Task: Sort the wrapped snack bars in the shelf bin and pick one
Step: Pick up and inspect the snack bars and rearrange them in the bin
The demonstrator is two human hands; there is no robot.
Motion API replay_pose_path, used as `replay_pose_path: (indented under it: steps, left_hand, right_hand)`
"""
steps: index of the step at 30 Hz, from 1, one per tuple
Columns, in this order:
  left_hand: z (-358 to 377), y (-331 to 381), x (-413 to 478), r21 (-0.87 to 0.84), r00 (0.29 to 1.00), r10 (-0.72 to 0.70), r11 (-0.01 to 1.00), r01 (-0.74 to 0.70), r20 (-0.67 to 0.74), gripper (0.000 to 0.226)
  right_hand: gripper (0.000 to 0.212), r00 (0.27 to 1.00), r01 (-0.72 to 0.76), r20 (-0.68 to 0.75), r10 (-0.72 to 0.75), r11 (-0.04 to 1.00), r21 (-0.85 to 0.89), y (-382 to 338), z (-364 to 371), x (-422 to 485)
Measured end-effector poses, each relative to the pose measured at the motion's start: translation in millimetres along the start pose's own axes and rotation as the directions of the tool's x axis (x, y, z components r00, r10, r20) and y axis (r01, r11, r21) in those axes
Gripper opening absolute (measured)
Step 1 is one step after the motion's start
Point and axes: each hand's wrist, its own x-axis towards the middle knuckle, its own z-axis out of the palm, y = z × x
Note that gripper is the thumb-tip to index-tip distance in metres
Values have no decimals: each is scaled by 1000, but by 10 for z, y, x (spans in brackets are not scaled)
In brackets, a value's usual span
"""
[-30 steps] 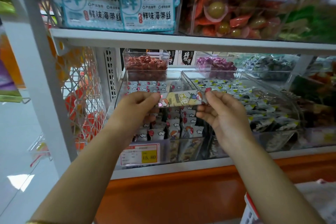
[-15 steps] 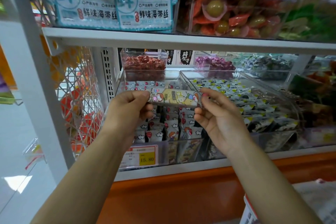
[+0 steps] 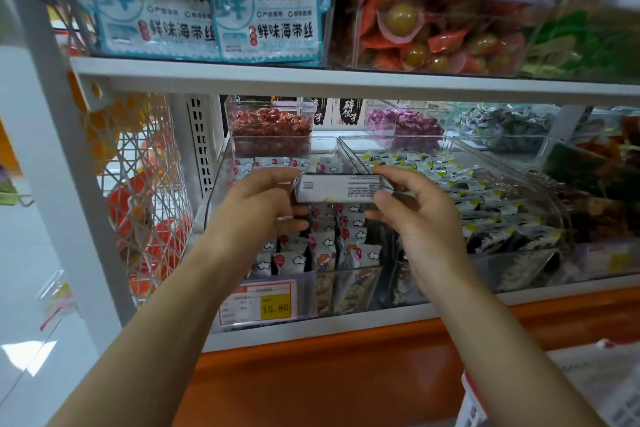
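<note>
Snack bar [image 3: 337, 188] turned over, apparently; left hand [image 3: 256, 208], right hand [image 3: 412, 211] pinch ends.

white shelf [image 3: 346, 328] bears the snack-bar bin [image 3: 209, 204], a second clear bin [image 3: 519, 263] just beside it.

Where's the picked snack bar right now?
Head view, centre: the snack bar is pinched between the left hand and right hand, over the left clear bin.

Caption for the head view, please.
A person's left hand and right hand pinch a wrapped snack bar by its ends, text side facing the camera, over the clear shelf bin.
</note>
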Motion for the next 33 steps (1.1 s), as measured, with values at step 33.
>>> replay_pose_path:
  steps: [33]
  left_hand:
    - [109, -28, -111, 581, 962, 228, 767, -274, 153, 24]
  right_hand:
    - [18, 990, 49, -122, -74, 979, -196, 12, 27, -11]
